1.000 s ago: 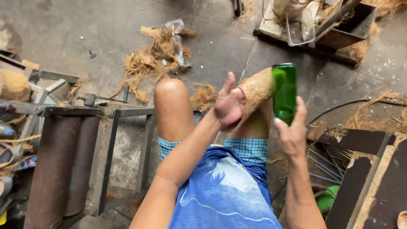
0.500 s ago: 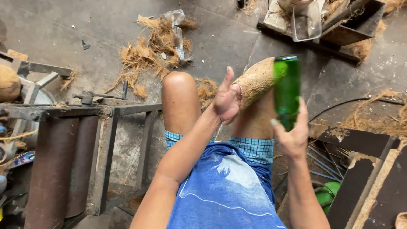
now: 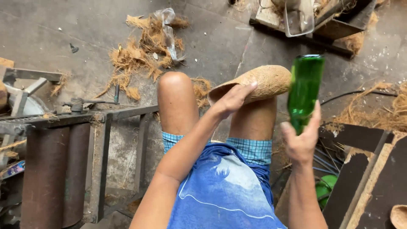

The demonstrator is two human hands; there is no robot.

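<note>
Right of centre, a green glass bottle stands upright in the air, seemingly empty, its base gripped by the right hand, fingers curled closed around it. Just left, touching it, a brown coconut husk piece rests on the right knee, held by the left hand, fingers loosely folded over its edge. Husk fibres litter the concrete floor at upper left.
</note>
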